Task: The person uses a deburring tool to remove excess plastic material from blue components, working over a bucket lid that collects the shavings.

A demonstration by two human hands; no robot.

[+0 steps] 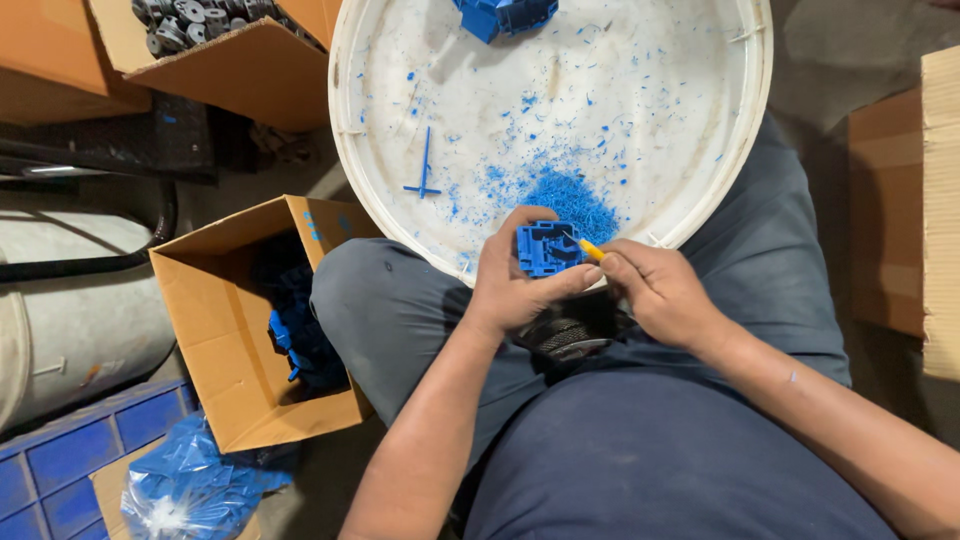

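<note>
A seated person holds a blue plastic part over the near rim of a round white tray that rests on the lap. The left hand is closed around the part, thumb across its lower edge and fingers curled over its top. The right hand pinches a small yellow-handled tool, its tip touching the part's right side.

Just beyond the part, a heap of blue shavings lies on the tray, with finer flecks scattered over the white surface. A thin blue cross-shaped sprue lies to the left of the heap, and another blue part sits at the tray's far edge.

Beside the left knee stands an open brown cardboard box with blue parts inside. A second cardboard box, farther off, holds dark grey round pieces. A crumpled blue plastic bag lies near a blue crate at lower left. More cardboard stands at the right edge.
</note>
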